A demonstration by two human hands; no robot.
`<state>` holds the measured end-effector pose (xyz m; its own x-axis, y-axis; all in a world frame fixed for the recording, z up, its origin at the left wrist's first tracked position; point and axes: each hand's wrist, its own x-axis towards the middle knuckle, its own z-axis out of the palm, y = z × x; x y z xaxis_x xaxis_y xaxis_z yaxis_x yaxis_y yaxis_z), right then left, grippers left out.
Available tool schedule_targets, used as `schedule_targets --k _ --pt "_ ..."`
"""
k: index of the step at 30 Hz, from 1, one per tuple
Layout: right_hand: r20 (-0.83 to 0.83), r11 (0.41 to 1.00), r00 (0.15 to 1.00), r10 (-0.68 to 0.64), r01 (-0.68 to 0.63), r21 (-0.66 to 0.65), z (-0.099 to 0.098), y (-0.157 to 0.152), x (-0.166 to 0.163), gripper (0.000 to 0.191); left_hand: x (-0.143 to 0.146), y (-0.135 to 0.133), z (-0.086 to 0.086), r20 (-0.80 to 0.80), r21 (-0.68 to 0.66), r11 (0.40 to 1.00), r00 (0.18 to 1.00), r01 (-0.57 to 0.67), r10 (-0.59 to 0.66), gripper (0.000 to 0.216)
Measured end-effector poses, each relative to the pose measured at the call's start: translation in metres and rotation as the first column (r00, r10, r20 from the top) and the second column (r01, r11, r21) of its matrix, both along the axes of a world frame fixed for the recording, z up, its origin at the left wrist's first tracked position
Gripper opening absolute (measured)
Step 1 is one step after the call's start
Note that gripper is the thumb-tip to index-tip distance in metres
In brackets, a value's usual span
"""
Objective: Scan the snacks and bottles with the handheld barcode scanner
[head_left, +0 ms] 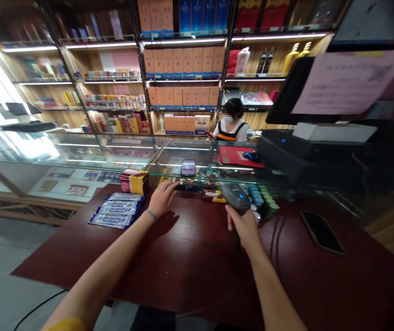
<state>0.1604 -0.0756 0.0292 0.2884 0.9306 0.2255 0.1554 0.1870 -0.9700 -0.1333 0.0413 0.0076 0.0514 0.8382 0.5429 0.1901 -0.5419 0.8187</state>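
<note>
My right hand is wrapped around the handle of a dark barcode scanner, which has a lit blue spot on top. Over the table's far edge, my left hand is open, fingers bent forward beside small packets near the glass; contact there is unclear. Left of that hand stand a stack of red and yellow packs and a flat bundle of blue and white packets. A red and yellow pack lies between my hands. Green and blue cylinders stand just past the scanner.
The dark red table meets a glass display counter. On the right are a phone, a cable and a monitor. A small display, a red mat and a mouse sit on the glass; a person is beyond.
</note>
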Motion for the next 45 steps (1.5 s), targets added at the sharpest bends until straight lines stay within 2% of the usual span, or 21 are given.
schedule_targets --k 6,10,15,18,22,25,28,30,33,35,36,38,41,43,45 --pt "-0.172 0.999 0.984 -0.044 0.047 0.013 0.010 0.000 0.016 0.032 0.103 -0.007 -0.028 0.267 -0.175 0.961 0.950 0.214 -0.163 0.037" --pt "-0.220 0.997 0.973 -0.076 0.077 -0.008 0.016 -0.001 0.023 0.032 0.156 0.002 -0.045 0.277 -0.169 0.943 0.933 0.285 -0.232 0.042" --pt "-0.266 0.995 0.959 -0.099 0.099 -0.011 0.022 -0.003 0.027 0.026 0.191 0.016 -0.062 0.254 -0.199 0.938 0.940 0.283 -0.229 0.048" --pt "-0.293 0.996 0.952 -0.094 0.087 -0.035 0.022 -0.003 0.028 0.024 0.195 0.022 -0.068 0.180 -0.157 0.956 0.959 0.246 -0.217 0.038" --pt "-0.264 0.996 0.960 -0.094 0.088 -0.034 0.023 -0.004 0.028 0.027 0.191 0.022 -0.066 0.111 -0.070 0.969 0.968 0.235 -0.227 0.021" --pt "-0.249 0.996 0.964 -0.090 0.086 -0.024 0.024 -0.005 0.027 0.028 0.181 0.016 -0.054 0.232 -0.190 0.938 0.942 0.289 -0.243 0.028" --pt "-0.257 0.997 0.964 -0.072 0.069 -0.024 0.023 -0.005 0.026 0.026 0.161 0.003 -0.038 0.353 -0.308 0.897 0.914 0.315 -0.200 0.033" --pt "-0.258 0.998 0.964 -0.065 0.062 -0.022 0.020 -0.004 0.024 0.027 0.141 -0.007 -0.032 0.240 -0.284 0.936 0.961 0.206 -0.138 0.027" --pt "-0.213 0.999 0.976 -0.045 0.047 0.003 0.013 -0.001 0.021 0.034 0.107 -0.019 -0.032 -0.046 -0.153 0.986 0.997 -0.065 0.058 0.020" --pt "-0.178 0.999 0.983 -0.033 0.036 0.012 0.009 0.000 0.017 0.035 0.083 -0.022 -0.037 -0.060 -0.139 0.977 0.987 -0.159 0.152 0.019" --pt "-0.167 0.999 0.986 -0.031 0.032 0.005 0.008 0.000 0.014 0.035 0.072 -0.022 -0.041 0.006 -0.174 0.971 0.986 -0.163 0.167 0.018" --pt "-0.146 1.000 0.989 -0.024 0.022 -0.019 0.005 0.000 0.008 0.035 0.051 -0.022 -0.048 0.242 -0.293 0.952 0.957 -0.088 0.163 0.021" --pt "-0.097 0.998 0.995 0.021 -0.026 -0.053 0.001 -0.002 -0.004 0.036 0.030 -0.020 -0.057 0.611 -0.403 0.908 0.772 0.114 0.174 0.029" --pt "-0.065 0.993 0.994 0.088 -0.093 -0.076 -0.004 -0.004 -0.014 0.038 0.022 -0.019 -0.060 0.736 -0.409 0.894 0.645 0.183 0.205 0.031" --pt "-0.019 0.978 0.985 0.171 -0.172 -0.118 -0.009 -0.007 -0.024 0.044 0.020 -0.018 -0.061 0.785 -0.416 0.890 0.569 0.189 0.247 0.031"
